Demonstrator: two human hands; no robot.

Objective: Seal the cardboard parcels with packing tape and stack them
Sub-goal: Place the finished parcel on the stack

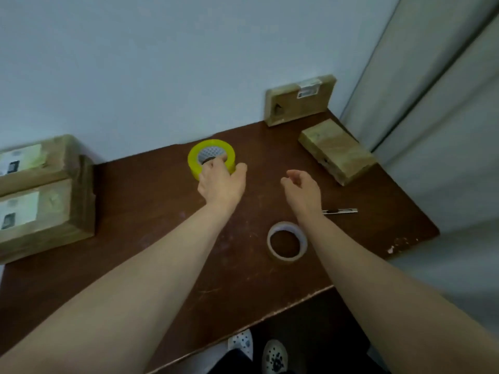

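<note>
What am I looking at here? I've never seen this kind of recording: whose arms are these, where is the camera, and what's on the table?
There is no machine here. A person wears a wide-angle camera on the head, so the single picture looks down along their own bare arms; their shoes show below the table edge. On the brown table are four cardboard parcels: two labelled ones close together at the left, one standing against the wall at the back right, and one lying flat in front of it. A clear tape roll and a slim cutter lie near the right arm. The left hand grips the yellow tape roll, fingers in its core. The right hand hovers open and holds nothing.
</note>
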